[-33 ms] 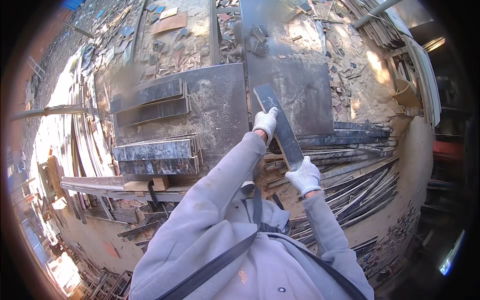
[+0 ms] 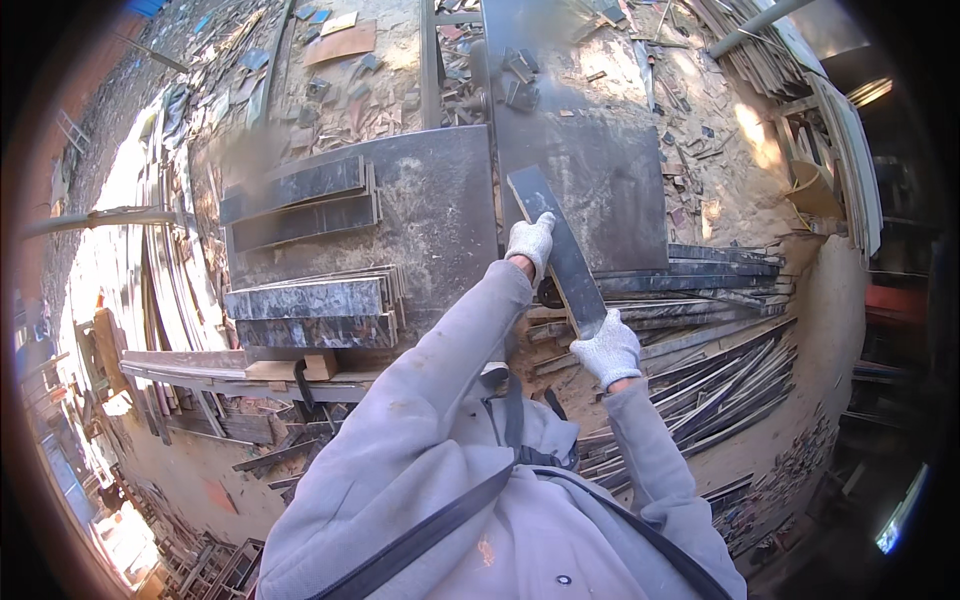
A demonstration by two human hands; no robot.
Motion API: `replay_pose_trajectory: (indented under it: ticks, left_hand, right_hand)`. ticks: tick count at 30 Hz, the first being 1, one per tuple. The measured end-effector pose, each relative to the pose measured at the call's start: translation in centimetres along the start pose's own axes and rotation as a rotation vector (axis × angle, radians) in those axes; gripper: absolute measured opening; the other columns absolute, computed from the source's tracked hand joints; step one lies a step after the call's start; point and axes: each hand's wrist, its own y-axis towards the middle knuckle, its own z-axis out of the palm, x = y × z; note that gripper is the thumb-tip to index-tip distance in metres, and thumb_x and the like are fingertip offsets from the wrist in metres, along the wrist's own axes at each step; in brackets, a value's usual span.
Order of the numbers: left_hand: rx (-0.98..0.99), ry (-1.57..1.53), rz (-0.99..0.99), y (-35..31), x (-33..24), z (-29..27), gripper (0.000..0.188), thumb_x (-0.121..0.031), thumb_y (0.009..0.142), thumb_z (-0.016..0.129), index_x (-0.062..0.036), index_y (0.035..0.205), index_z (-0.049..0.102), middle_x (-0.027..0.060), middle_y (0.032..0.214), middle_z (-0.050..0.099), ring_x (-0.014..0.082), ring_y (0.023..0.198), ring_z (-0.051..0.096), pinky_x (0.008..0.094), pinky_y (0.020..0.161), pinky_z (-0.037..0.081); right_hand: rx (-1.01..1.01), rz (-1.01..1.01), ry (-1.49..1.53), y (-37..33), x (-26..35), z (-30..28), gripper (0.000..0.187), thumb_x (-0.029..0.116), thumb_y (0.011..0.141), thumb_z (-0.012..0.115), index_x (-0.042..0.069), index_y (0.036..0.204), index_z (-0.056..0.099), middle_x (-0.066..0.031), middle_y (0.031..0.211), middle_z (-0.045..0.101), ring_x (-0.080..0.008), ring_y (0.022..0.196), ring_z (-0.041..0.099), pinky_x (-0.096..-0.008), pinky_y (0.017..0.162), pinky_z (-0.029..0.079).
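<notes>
Dark, dust-smeared work table, one: two broad panels with a narrow slot between them.

Pile of long strips, one: narrow, loosely heaped, on the person's right, nearer than the right panel.

Stacks of dark boards, two, on the left panel: the far stack, its pieces slightly fanned; the near stack, edges scuffed pale, close to the near rim.

Dark board, one: flat, long, pale along its left edge. Location: in front of the person, held slantwise, far end leaning left over the right panel, near end short of that panel's near edge. Whether its underside touches the panel cannot be told. Step in hand, by judgement: holding and steadying this piece between two grips. Any shift from here would call for both hands to travel together, lest the length swing.

Gloved hands, two, pale knit. Left hand: on the board's left edge, above its middle. Right hand: at the near end.

Fingers: the left hand's clamped over the edge, tips on the upper face; the right hand's closed about the end. Those underneath are hidden.
</notes>
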Motion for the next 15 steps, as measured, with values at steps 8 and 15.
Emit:
replay_pose_trajectory:
  ticks: [8, 15]
  left_hand:
    - [-0.048, -0.01, -0.061, 8.0, 0.2, 0.6, 0.051, -0.039, 0.101, 0.067, 0.0057, 0.124, 0.07, 0.0157, 0.114, 0.075, 0.0254, 0.098, 0.07, 0.0409, 0.087, 0.052]
    - [-0.066, -0.039, -0.029, 9.1, -0.8, 0.6, 0.048, -0.036, 0.101, 0.068, 0.0053, 0.125, 0.069, 0.0161, 0.115, 0.076, 0.0255, 0.1, 0.071, 0.0395, 0.087, 0.054]
  right_hand:
    - [0.048, 0.002, -0.1, 3.9, 2.8, -1.1, 0.073, 0.032, 0.07, 0.083, -0.003, 0.125, 0.051, -0.0282, 0.106, 0.073, -0.0436, 0.103, 0.072, -0.049, 0.091, 0.057]
    - [0.064, -0.008, -0.109, 5.1, 4.1, -2.9, 0.077, 0.031, 0.07, 0.084, -0.006, 0.129, 0.051, -0.0295, 0.11, 0.072, -0.0433, 0.108, 0.071, -0.0483, 0.094, 0.057]
